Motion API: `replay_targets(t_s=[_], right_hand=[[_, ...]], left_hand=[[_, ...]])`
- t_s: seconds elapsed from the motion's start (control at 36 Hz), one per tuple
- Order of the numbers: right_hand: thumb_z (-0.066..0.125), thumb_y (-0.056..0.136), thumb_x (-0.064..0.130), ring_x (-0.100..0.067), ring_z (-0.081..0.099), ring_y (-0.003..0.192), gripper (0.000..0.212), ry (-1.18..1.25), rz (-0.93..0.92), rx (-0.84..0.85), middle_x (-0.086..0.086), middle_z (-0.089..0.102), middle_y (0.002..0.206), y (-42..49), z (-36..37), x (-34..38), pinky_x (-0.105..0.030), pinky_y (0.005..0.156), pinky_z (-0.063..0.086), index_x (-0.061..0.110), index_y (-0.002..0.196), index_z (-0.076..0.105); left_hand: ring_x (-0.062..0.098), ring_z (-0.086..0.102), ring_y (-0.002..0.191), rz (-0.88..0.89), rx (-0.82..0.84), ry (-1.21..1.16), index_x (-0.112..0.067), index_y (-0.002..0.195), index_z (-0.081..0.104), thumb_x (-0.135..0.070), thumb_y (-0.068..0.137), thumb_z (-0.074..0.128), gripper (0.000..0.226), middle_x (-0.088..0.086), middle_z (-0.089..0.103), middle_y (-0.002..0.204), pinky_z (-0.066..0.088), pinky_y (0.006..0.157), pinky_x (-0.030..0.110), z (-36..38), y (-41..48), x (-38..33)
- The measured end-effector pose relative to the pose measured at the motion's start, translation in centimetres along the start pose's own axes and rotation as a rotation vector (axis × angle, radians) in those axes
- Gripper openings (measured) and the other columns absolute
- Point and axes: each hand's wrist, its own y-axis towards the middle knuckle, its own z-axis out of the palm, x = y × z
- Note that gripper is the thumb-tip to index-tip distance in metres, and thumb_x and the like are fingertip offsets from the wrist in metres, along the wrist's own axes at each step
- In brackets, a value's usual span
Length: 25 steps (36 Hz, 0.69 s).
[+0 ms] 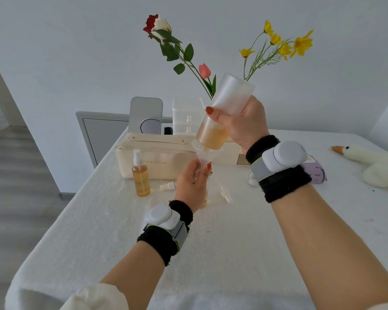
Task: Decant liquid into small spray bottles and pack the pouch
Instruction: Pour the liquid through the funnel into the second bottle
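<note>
The fingers of my right hand [242,126] wrap the large frosted bottle [227,101], tipped mouth-down into the clear funnel [203,151], with amber liquid pooled at its lower end. The fingers of my left hand [189,184] pinch the funnel's stem above a small bottle [204,201] on the desk [233,242] (mostly hidden behind that hand; only an amber sliver shows). To the left, well apart from both hands, one filled spray bottle [141,177] stands upright in front of the cream pouch [161,162], whose side reads "OF NO MAN'S LAND"; the first letters are blocked. One loose pump head [167,186] lies between that spray bottle and my left hand. Counted: one large bottle, one funnel, two small bottles, one pouch.
</note>
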Motion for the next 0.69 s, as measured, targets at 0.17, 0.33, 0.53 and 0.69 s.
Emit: replay_targets(t_s=[0.17,0.33,0.53,0.69], right_hand=[[0.093,0.070,0.032,-0.014,0.071,0.090,0.056,0.002,0.001,0.013,-0.003,0.072,0.100,-0.10,0.07,-0.16,-0.029,0.074,0.060,0.007,0.113,0.066],[0.093,0.069,0.033,-0.018,0.071,0.092,0.061,0.013,0.013,0.037,-0.006,0.072,0.102,-0.16,0.11,-0.24,-0.037,0.079,0.063,0.006,0.115,0.064],[0.094,0.068,0.034,-0.018,0.072,0.091,0.063,0.023,0.025,0.036,-0.007,0.072,0.103,-0.22,0.28,-0.27,-0.038,0.080,0.063,0.004,0.115,0.064],[0.093,0.069,0.035,-0.011,0.072,0.087,0.058,0.025,0.020,0.002,-0.001,0.073,0.098,-0.12,0.35,-0.49,-0.034,0.078,0.063,0.008,0.113,0.065]], left_hand=[[0.015,0.065,0.093,0.001,0.002,-0.032,-0.003,0.100,0.062,-0.026,0.105,0.053,0.025,0.008,0.069,0.095,0.052,0.090,0.030,-0.02,-0.02,-0.02],[0.014,0.064,0.092,0.004,0.002,-0.018,-0.003,0.098,0.061,-0.027,0.105,0.053,0.025,0.009,0.069,0.095,0.050,0.088,0.029,-0.02,0.03,0.04],[0.012,0.064,0.092,0.003,0.005,-0.021,-0.006,0.099,0.061,-0.028,0.104,0.053,0.024,0.007,0.069,0.095,0.051,0.086,0.024,0.00,0.12,0.32],[0.006,0.064,0.090,0.001,0.011,-0.025,-0.007,0.102,0.062,-0.027,0.104,0.053,0.022,0.005,0.070,0.096,0.050,0.085,0.018,-0.04,0.14,0.39]])
